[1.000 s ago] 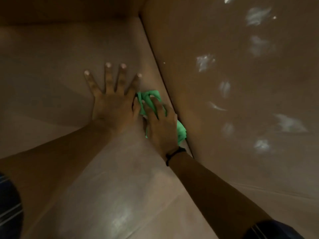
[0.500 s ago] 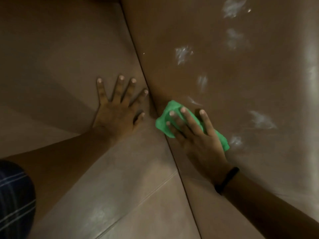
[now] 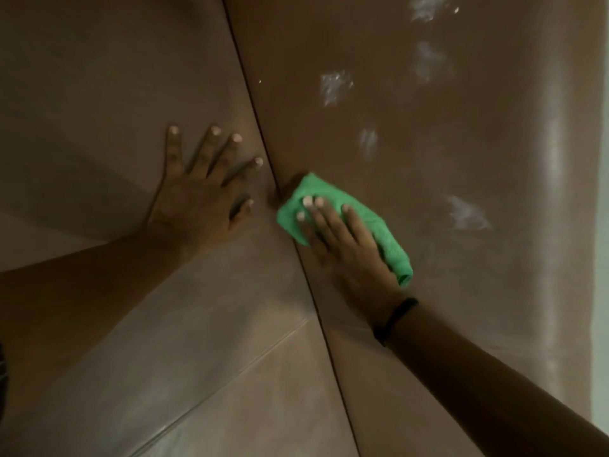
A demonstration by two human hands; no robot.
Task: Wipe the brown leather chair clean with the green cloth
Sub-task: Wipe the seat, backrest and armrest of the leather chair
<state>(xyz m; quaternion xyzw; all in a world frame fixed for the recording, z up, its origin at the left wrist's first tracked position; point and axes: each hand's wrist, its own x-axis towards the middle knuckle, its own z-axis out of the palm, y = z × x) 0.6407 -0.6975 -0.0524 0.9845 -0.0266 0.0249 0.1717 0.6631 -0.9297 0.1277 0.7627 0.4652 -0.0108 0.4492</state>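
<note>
The brown leather chair [image 3: 428, 166] fills the whole view, with a dark seam running down between two panels. My right hand [image 3: 342, 245] presses the bunched green cloth [image 3: 379, 232] flat against the right panel, just right of the seam; the cloth sticks out above my fingertips and beside my wrist. My left hand [image 3: 197, 199] lies flat on the left panel with fingers spread, holding nothing, its fingertips close to the seam.
Several whitish smudges [image 3: 334, 87] dot the right panel above and to the right of the cloth. A pale glossy band [image 3: 557, 192] runs down the panel's far right. A stitched seam [image 3: 230, 374] crosses the lower left panel.
My right hand carried the cloth from the seam beside my left hand onto the right panel. My left hand stayed planted with fingers spread.
</note>
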